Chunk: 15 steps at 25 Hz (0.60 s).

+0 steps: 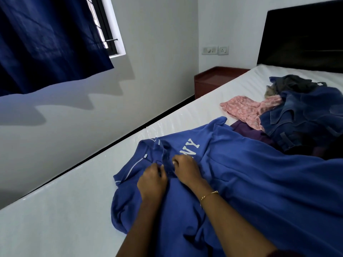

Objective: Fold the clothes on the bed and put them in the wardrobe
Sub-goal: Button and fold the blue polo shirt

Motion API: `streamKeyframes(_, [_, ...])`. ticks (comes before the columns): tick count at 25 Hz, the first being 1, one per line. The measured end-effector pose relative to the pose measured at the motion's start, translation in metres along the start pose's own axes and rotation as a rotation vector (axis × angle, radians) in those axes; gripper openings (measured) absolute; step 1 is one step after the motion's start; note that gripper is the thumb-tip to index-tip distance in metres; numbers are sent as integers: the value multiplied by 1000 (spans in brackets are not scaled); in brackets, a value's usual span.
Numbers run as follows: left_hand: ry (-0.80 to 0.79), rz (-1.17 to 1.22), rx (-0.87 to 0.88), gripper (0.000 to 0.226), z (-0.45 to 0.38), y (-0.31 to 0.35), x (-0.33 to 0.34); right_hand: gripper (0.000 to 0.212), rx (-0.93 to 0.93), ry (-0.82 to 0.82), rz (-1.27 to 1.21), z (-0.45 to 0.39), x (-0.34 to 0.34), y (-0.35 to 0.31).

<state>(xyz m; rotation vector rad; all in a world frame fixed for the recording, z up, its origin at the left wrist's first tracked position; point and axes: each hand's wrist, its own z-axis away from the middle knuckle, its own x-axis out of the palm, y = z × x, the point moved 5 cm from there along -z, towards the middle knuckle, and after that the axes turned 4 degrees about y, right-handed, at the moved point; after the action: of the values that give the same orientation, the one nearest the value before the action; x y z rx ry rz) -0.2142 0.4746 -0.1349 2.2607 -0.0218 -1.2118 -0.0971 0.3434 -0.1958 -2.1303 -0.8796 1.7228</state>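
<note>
A blue polo shirt [250,173] with white letters lies spread on the white mattress [65,210], collar toward the wall. My left hand [153,179] and my right hand [185,168] meet at the button placket below the collar, fingers curled and pinching the fabric there. A gold bracelet is on my right wrist. Behind the shirt lies a heap of unfolded clothes: a pink patterned piece [248,109], a purple piece [254,133], blue denim [306,115] and a dark grey garment [291,84]. No wardrobe is in view.
A reddish wooden bedside table [209,82] stands by the wall beyond the bed. A black headboard [304,34] is at the far right. A dark blue curtain [46,39] hangs at upper left. A dark gap runs between mattress and wall.
</note>
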Motion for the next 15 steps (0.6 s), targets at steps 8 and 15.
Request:
streamKeyframes(8, [4, 195, -246, 33, -3, -29, 18, 57, 132, -44, -150, -23, 12, -15])
streamKeyframes(15, [-7, 60, -127, 13, -19, -20, 16, 32, 53, 96, -158, -46, 4, -17])
